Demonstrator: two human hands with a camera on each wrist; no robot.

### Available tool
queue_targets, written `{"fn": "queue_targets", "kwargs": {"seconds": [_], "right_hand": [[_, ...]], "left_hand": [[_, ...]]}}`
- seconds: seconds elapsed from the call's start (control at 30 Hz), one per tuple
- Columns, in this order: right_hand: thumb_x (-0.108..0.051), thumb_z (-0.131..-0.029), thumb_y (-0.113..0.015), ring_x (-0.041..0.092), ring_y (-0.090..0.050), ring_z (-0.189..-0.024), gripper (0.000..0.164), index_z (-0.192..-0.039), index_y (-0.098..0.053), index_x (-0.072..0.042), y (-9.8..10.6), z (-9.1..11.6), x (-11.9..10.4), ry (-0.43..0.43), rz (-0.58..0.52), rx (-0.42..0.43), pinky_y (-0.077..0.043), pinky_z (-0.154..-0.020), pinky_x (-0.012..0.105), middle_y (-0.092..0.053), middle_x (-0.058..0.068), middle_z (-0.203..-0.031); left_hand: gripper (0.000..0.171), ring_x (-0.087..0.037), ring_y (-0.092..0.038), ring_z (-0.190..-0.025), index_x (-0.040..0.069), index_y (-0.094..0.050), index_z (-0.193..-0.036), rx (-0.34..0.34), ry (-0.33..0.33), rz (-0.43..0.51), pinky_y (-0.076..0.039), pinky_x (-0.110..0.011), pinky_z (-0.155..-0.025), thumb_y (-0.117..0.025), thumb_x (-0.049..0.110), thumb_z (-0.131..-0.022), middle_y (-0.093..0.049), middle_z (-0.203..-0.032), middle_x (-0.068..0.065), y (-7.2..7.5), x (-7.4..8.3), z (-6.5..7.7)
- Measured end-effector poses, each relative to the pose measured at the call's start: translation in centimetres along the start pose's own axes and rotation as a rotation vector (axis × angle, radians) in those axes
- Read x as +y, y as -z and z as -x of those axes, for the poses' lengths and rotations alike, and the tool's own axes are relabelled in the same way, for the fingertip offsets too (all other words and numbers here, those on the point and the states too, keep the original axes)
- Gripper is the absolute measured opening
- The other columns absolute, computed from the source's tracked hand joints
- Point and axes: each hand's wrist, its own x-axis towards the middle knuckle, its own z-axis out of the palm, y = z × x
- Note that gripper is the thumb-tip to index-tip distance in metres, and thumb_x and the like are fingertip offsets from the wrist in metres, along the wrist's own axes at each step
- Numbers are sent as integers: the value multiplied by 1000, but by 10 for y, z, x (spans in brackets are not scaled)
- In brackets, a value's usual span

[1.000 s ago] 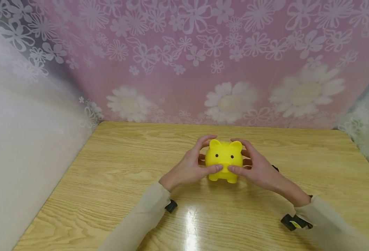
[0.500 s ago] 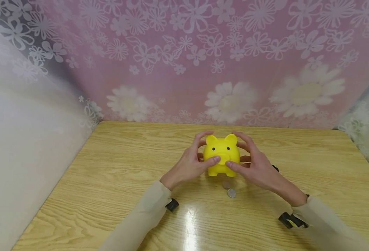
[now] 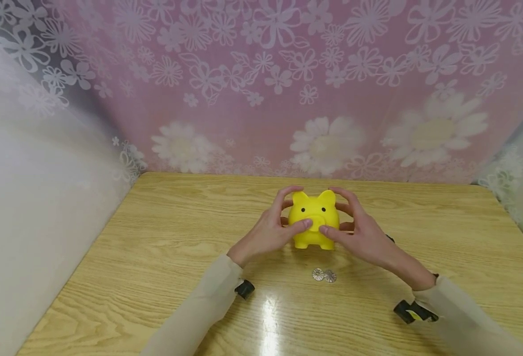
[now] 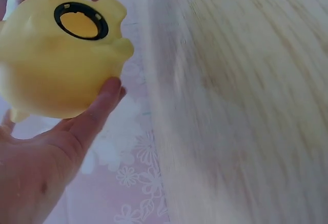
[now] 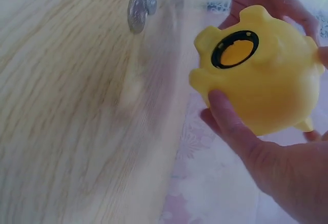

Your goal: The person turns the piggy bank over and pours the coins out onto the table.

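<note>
A yellow piggy bank (image 3: 313,212) is held above the table between both hands, its face toward the head camera. My left hand (image 3: 270,230) grips its left side, with the thumb beside the snout. Opposite, my right hand (image 3: 368,235) grips the other side, thumb under the snout. Both wrist views show the underside, where a black ring (image 5: 216,57) surrounds an uncovered round hole. Below and nearer the person, two silver coins (image 3: 318,274) lie side by side on the wood. The rear fingers are partly hidden behind the bank.
The wood-grain table (image 3: 177,237) ends at a pink flowered curtain (image 3: 252,133) behind the hands. A pale curtain (image 3: 43,198) borders the left side. Black wrist camera mounts (image 3: 244,289) sit at the sleeves.
The piggy bank has shifted slightly away and left, tilting its face up. No coins showed at first; two appeared beneath it, one blurred, and now both lie still on the table.
</note>
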Motion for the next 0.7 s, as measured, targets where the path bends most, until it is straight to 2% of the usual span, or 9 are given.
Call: {"fn": "queue_targets", "kwargs": {"seconds": [0.07,0.13,0.2,0.3,0.37,0.4,0.5,0.7], "right_hand": [[-21,-97,-73,51,-62,-122,88,-161,-15,-35,0,0,2,66,-7,24,-62,-86,46,-26,28,-163],[-12,-91,-78,50,-58,-128,92,-160,-19,-27,-1,1,5,191,4,61,-61,-92,38,-27,22,-164],[-9,-86,-82,44,-53,-136,87,-154,-28,-16,0,0,8,374,30,106,-57,-97,29,-28,20,-165],[-19,-87,-82,36,-43,-147,71,-139,-37,0,0,-4,10,705,87,174,-48,-106,20,-28,28,-162],[-26,-90,-78,35,-36,-151,63,-131,-40,3,0,-8,9,894,107,212,-45,-112,22,-26,34,-160],[-31,-92,-74,36,-34,-152,60,-128,-40,3,-1,-11,8,966,118,229,-43,-115,25,-26,35,-159],[-31,-95,-72,37,-31,-153,53,-124,-42,1,-2,-14,6,1073,144,268,-38,-120,28,-27,34,-159],[-30,-96,-70,37,-30,-153,44,-118,-44,-2,-5,-12,9,1102,192,286,-40,-117,26,-27,35,-157]], "left_hand": [[73,-29,-66,-119,55,-28,-147,14,-49,1,-61,-38,-91,-74,32,-96,-39,-158,-5,0,0,0],[77,-28,-59,-131,46,-31,-147,30,-147,-33,-56,-40,-101,-79,24,-91,-35,-161,-1,0,1,0],[78,-30,-49,-141,33,-35,-144,42,-314,-124,-51,-42,-109,-84,17,-86,-28,-165,-2,-1,2,0],[76,-36,-36,-150,20,-36,-132,80,-627,-318,-46,-45,-115,-88,11,-78,-20,-166,-15,0,4,0],[75,-41,-33,-150,17,-35,-127,116,-801,-430,-45,-45,-116,-89,11,-75,-18,-162,-25,1,6,-1],[75,-43,-34,-149,18,-35,-125,134,-858,-473,-45,-44,-116,-90,13,-74,-17,-160,-28,1,7,-1],[74,-44,-33,-148,20,-35,-123,156,-936,-548,-44,-41,-118,-91,16,-74,-18,-157,-29,4,9,0],[70,-46,-29,-152,22,-37,-116,161,-938,-660,-43,-40,-118,-92,17,-73,-19,-157,-28,5,8,2]]}}
